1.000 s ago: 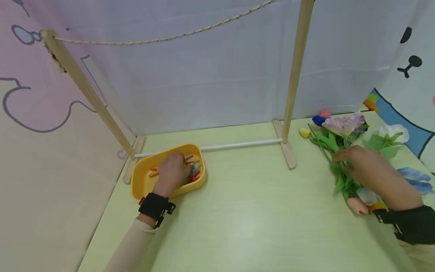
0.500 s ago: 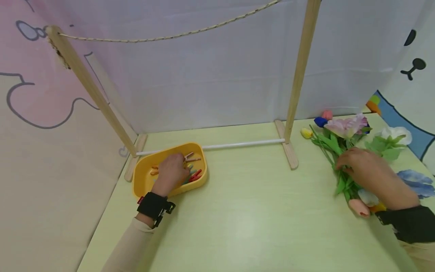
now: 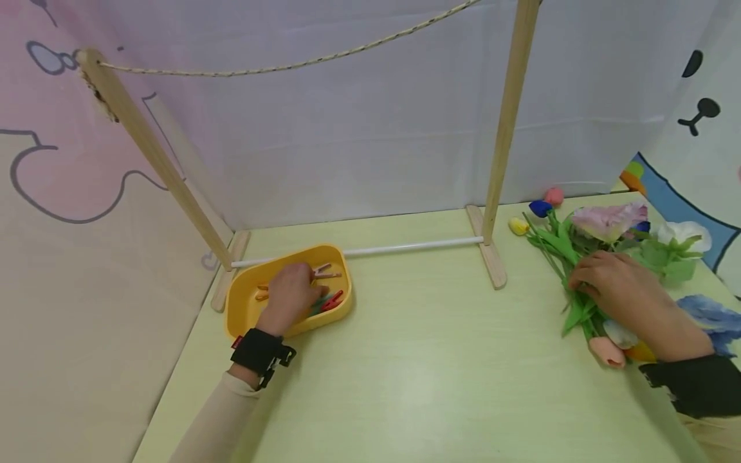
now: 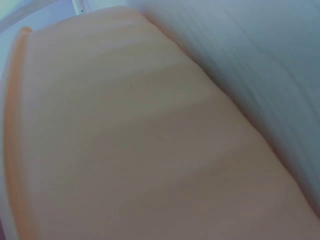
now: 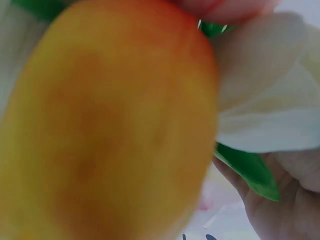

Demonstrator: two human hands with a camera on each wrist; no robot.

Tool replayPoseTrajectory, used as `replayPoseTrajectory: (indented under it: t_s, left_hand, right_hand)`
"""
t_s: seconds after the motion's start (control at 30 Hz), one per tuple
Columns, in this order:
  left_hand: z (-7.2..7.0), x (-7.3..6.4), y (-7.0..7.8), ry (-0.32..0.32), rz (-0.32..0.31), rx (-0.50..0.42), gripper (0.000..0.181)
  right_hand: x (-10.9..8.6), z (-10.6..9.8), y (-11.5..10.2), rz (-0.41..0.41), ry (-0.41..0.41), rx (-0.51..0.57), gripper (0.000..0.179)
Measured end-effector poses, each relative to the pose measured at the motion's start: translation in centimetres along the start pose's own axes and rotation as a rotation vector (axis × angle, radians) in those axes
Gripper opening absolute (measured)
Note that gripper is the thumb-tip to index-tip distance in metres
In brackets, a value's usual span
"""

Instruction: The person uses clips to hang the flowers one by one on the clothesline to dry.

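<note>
My left hand (image 3: 291,292) reaches down into the yellow basket (image 3: 234,308), its fingertips hidden behind the hand. Small clothespins lie around it: a pale pink one (image 3: 327,272), a red one (image 3: 332,301) and an orange one (image 3: 262,294). Whether it holds one, I cannot tell. At the right, my right hand (image 3: 616,283) bends its fingers down over the leafy stems (image 3: 573,283) of artificial flowers. In the right wrist view, an orange-yellow tulip (image 5: 115,120) fills the foreground, with a white bloom (image 5: 270,90) and part of my right hand (image 5: 285,200) behind it.
A wooden frame spans the back, with a left post (image 3: 153,157), a right post (image 3: 509,122), a sagging rope (image 3: 289,67) and a white bar (image 3: 411,247). More flowers lie around the bunch: pink-purple (image 3: 610,222), white (image 3: 686,236), blue (image 3: 709,318), peach (image 3: 608,352).
The pink-purple, white and blue blooms have shifted right and turned, while my right hand stays over the stems. In the basket, my left fingers moved slightly among the clothespins.
</note>
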State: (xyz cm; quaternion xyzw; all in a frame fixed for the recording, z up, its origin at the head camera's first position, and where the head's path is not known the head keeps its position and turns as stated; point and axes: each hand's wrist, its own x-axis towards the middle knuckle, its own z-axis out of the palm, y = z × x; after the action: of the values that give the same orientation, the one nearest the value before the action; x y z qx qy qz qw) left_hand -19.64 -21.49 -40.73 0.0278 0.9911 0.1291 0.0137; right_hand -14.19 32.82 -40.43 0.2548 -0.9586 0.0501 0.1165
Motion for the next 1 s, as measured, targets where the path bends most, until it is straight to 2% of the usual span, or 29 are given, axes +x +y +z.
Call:
replayPoseTrajectory:
  t_s: [0.1,0.23,0.43,0.53,0.57,0.63,0.67,0.7,0.77,0.8,0.87,1.0]
  left_hand:
    - [-0.2,-0.2,-0.2,-0.012,0.030,-0.046,0.036]
    - [-0.3,-0.3,-0.4,-0.033,0.067,-0.123,0.031]
    - [-0.5,-0.3,-0.6,-0.064,0.063,-0.183,0.027]
    - [-0.5,-0.3,-0.8,-0.070,0.053,-0.186,0.029]
    - [-0.5,-0.3,-0.8,-0.069,0.051,-0.184,0.031]
    - [-0.5,-0.4,-0.8,-0.063,0.051,-0.179,0.033]
    - [-0.6,-0.3,-0.8,-0.054,0.052,-0.173,0.033]
    - [-0.7,-0.3,-0.8,-0.044,0.056,-0.167,0.034]
    - [-0.9,-0.3,-0.7,-0.020,0.062,-0.159,0.032]
    - [-1.0,-0.3,-0.6,-0.006,0.069,-0.156,0.030]
    - [-1.3,-0.3,-0.3,0.025,0.095,-0.148,0.025]
    - [-1.7,-0.3,0.2,0.118,0.178,-0.157,0.022]
  right_hand:
    - [0.0,-0.1,0.0,0.020,-0.015,0.006,0.023]
    - [0.0,-0.2,-0.1,0.000,0.002,-0.006,0.021]
    - [0.3,-0.8,-0.9,-0.031,0.044,-0.034,0.021]
    - [0.8,-1.4,-1.6,-0.055,0.117,-0.030,0.024]
    - [1.0,-1.6,-1.8,-0.071,0.149,-0.028,0.014]
    - [1.5,-2.1,-2.2,-0.111,0.218,-0.016,0.016]
    - [1.7,-2.4,-2.4,-0.132,0.257,-0.008,0.010]
    - [1.9,-2.7,-2.6,-0.151,0.290,-0.002,0.015]
    - [2.4,-3.3,-3.1,-0.182,0.348,0.008,0.041]
    - [2.6,-3.6,-3.3,-0.194,0.377,0.016,0.042]
    - [2.9,-4.1,-3.9,-0.205,0.423,0.018,0.065]
    - [3.5,-5.1,-5.0,-0.203,0.499,0.019,0.063]
